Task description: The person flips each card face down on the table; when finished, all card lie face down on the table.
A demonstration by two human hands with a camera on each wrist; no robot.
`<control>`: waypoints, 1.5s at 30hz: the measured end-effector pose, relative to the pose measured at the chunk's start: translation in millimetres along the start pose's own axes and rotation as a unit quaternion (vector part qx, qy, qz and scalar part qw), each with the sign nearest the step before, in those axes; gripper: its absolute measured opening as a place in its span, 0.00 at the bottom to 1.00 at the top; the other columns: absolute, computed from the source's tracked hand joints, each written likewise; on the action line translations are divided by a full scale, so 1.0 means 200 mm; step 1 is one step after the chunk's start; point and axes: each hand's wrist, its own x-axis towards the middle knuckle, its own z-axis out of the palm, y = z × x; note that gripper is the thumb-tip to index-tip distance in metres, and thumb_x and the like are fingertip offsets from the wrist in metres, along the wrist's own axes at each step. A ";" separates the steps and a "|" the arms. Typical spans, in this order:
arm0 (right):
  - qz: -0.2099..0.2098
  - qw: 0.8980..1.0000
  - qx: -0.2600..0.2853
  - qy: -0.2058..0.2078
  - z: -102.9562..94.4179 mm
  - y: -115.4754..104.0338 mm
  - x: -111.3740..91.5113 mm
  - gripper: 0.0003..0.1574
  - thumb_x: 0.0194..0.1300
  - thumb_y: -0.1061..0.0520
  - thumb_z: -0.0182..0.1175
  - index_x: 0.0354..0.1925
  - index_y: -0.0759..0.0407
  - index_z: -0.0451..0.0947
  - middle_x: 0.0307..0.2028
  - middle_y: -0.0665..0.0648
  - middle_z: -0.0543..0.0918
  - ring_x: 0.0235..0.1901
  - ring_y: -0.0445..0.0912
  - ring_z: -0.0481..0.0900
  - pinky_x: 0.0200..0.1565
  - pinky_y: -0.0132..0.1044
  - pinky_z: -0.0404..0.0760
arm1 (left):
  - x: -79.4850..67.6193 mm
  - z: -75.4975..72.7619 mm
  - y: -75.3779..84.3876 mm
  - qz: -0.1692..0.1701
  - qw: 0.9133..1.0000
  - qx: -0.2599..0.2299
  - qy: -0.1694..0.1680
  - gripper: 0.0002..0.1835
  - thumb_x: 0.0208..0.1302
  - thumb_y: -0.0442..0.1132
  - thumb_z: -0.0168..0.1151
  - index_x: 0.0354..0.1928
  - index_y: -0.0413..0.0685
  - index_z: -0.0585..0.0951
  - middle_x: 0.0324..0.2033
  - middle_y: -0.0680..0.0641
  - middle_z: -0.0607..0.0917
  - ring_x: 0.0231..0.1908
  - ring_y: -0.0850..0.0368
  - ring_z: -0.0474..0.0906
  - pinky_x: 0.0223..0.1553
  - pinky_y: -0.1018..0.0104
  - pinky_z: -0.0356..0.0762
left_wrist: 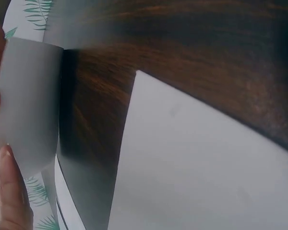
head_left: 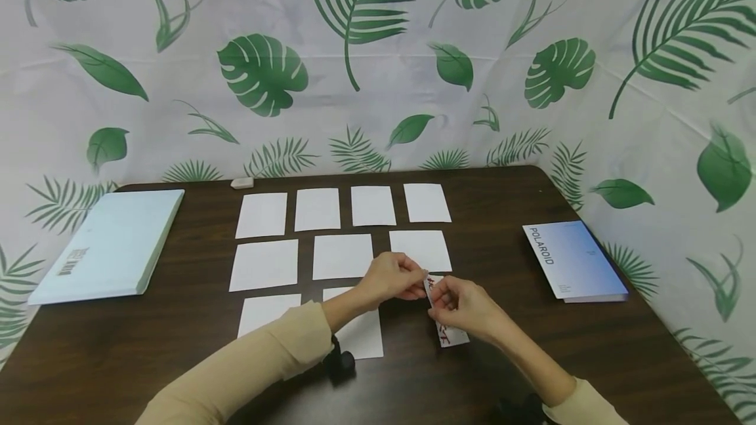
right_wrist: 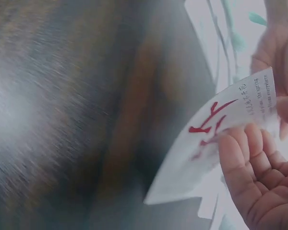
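Note:
A white card with red brush-like marks and small printed text is held upright and slightly bent over the right part of the table. My left hand pinches its upper corner. On the near side, my right hand grips the card, fingers curled at its edge and covering part of the marks. The right wrist view shows the marked face of the card beside the right hand's fingers. In the left wrist view appears the plain grey-white back of the card, with a left finger against it.
White cards lie in rows left of and beyond my hands; my left forearm covers part of the nearest row. A pale blue box is at far left, a blue Polaroid booklet at right. A small white object sits at the back edge.

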 end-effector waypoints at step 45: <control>0.123 0.988 0.016 0.092 -0.06 0.20 0.01 0.09 0.54 0.67 0.66 0.32 0.69 0.74 0.21 0.55 0.79 0.20 0.44 0.77 0.25 0.34 0.83 | -0.09 -0.01 -0.19 0.007 0.995 0.093 0.027 0.08 0.50 0.25 0.67 0.29 0.33 0.76 0.19 0.46 0.83 0.18 0.59 0.81 0.21 0.69 0.82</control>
